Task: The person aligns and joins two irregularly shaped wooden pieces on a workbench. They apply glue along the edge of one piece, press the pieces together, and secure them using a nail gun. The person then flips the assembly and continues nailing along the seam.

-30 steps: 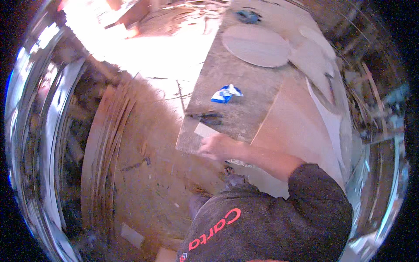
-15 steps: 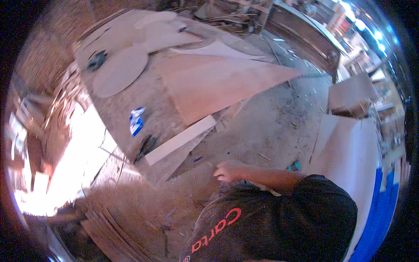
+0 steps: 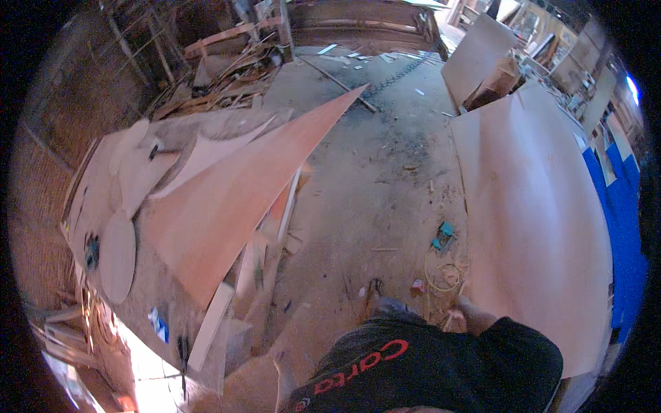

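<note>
Big plywood sheet lies flat on the floor at 3 o'clock, its near edge by my right hand. That hand reaches toward the edge; fingers hidden, so I cannot tell open or closed. Left hand out of view. My read: thin, wide, floppy, light for its size, corners chip easily; grab a long edge, two spread grips. Counts: one long triangular sheet on the workbench at 9 o'clock, one round disc, one small blue-and-white packet.
</note>
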`<state>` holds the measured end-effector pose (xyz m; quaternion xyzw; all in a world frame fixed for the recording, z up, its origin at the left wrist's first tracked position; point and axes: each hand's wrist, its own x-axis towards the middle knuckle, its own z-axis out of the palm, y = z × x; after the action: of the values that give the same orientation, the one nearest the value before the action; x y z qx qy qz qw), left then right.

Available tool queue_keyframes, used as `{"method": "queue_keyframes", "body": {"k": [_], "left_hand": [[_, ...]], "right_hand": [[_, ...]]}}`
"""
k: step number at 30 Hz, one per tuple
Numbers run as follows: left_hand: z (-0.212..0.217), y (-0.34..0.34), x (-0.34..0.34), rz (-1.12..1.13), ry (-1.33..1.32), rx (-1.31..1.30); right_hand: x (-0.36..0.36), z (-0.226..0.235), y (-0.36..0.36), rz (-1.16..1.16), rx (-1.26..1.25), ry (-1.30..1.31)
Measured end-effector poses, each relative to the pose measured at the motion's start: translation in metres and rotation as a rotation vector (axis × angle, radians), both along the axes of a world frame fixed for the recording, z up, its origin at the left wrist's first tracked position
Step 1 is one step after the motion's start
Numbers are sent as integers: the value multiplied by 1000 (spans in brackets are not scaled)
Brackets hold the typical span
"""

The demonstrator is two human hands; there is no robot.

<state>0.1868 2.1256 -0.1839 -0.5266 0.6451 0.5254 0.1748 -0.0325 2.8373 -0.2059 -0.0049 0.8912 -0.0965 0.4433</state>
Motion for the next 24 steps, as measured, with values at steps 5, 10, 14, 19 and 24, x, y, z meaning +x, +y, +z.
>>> {"method": "queue_keyframes", "body": {"k": [5, 10, 14, 19, 24], "left_hand": [[7, 63, -137, -66, -16, 14], [-1, 113, -225, -206, -135, 19], [-12, 135, -278, -337, -206, 33], [-26, 144, -403, -491, -191, 41], [-25, 176, -571, -648, 39, 40]], "right_hand": [[13, -6, 57, -1035, -574, 89], [-4, -47, 16, -1227, -800, -274], [-64, -65, -45, -955, -705, -497], [-187, 4, 1, -1315, -664, 86], [-209, 80, 63, -1592, -550, 316]]}}
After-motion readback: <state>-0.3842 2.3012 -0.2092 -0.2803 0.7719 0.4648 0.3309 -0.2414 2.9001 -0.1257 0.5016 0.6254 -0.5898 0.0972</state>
